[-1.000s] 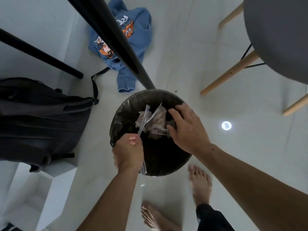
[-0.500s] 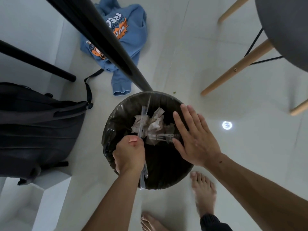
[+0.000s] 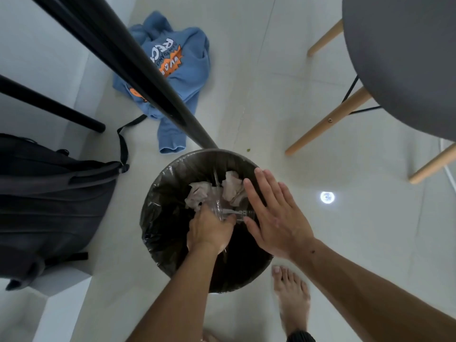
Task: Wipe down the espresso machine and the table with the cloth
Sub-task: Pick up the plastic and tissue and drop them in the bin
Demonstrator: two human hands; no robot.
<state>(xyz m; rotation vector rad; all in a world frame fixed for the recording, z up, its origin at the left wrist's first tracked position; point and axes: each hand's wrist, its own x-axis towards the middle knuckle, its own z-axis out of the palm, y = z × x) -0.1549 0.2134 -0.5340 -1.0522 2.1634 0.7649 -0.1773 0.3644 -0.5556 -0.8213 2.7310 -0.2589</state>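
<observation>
Left hand [image 3: 209,229] clenched on clear plastic wrapper [image 3: 228,211] inside lined bin [image 3: 158,218], right hand [image 3: 274,215] spread empty; no cloth or espresso machine visible; risk of tipping bin, spilling crumpled tissues [image 3: 197,193]

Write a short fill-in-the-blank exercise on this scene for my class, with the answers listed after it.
1. Both hands reach over a round ___ lined with a dark plastic bag.
2. The left hand is closed on clear plastic, while the right hand is ___, fingers spread.
3. A blue ___ lies crumpled on the floor.
4. The person's feet are ___.

Answers: bin; open; sweatshirt; bare
</observation>
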